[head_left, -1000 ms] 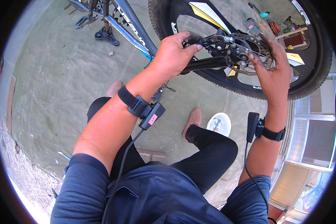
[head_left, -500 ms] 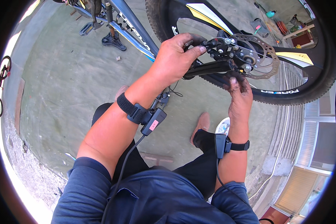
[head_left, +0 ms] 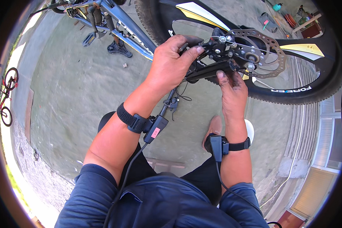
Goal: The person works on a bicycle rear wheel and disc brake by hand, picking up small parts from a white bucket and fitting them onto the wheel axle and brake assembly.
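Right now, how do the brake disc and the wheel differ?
The brake disc is bare grey metal; the wheel is mostly black with yellow-and-white patches. The disc is much smaller than the wheel. The disc is perforated, while the wheel wears a knobbly tyre. Both are round.

The top edge cuts off the wheel (head_left: 300,49). The left hand (head_left: 173,59) hides some of its own fingers. Right of centre, the right forearm (head_left: 235,165) mostly covers probably a white bowl (head_left: 250,130). The far-left bike (head_left: 6,91) is too small for detail.
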Motion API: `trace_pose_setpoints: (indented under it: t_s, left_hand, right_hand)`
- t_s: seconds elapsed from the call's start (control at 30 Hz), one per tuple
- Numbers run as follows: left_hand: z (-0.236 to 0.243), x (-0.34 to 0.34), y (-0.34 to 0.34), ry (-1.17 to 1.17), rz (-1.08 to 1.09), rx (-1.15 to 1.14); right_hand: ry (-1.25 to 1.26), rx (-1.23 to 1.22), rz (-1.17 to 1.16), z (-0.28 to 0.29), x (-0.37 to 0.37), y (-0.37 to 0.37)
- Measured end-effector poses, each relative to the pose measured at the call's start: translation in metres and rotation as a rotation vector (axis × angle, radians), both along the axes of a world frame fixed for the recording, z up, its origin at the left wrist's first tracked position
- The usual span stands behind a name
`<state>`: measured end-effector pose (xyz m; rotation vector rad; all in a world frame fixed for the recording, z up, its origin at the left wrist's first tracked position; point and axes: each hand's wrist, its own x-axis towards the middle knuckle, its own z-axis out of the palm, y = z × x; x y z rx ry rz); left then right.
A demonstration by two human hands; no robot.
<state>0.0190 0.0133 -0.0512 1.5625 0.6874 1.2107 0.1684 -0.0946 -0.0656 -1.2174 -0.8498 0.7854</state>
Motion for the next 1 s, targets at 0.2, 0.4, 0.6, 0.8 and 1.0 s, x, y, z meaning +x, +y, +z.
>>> trace_pose_setpoints:
  t_s: [0.2, 0.4, 0.6, 0.8, 1.0]
  left_hand:
    - [-0.007, 0.006, 0.003, 0.002, 0.046, 0.035]
    - [0.006, 0.004, -0.005, 0.021, 0.076, -0.038]
    - [0.004, 0.005, -0.006, -0.001, 0.077, -0.045]
    - [0.007, 0.005, -0.010, -0.007, 0.065, -0.132]
    - [0.002, 0.003, -0.005, -0.036, 0.032, -0.124]
  right_hand:
    - [-0.031, 0.005, -0.019, 0.000, -0.002, 0.001]
    - [-0.030, 0.023, -0.016, -0.003, 0.000, 0.001]
    - [-0.049, 0.038, -0.011, -0.002, -0.001, 0.001]
    - [-0.111, -0.025, -0.054, -0.001, 0.001, 0.001]
    - [-0.233, 0.006, -0.152, 0.014, -0.002, -0.003]
